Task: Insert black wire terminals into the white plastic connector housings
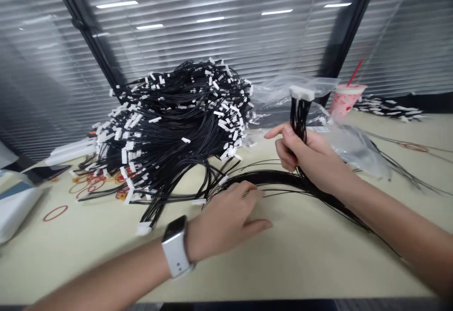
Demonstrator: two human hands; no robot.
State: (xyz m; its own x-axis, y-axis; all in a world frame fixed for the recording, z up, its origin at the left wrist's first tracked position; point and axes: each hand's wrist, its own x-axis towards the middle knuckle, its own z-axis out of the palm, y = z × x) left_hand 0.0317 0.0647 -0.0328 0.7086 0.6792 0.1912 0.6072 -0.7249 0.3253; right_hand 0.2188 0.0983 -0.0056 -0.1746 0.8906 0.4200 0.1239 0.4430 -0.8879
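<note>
On a cream tabletop [304,264] before slatted office blinds [212,42], the right hand [304,157] clenches an upright bundle of black wires [300,117] below its white connector [301,93]. The open left hand [224,219] rests on the trailing strands, beside a tangled heap of connector-tipped wires [170,122] toward the back left; a plastic bag [293,94] and pink cup [345,101] stand farther back.

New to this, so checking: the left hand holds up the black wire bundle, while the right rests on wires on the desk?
Swapped: the head view shows the right hand holding up the black wire bundle; the left hand rests on wires on the desk.
</note>
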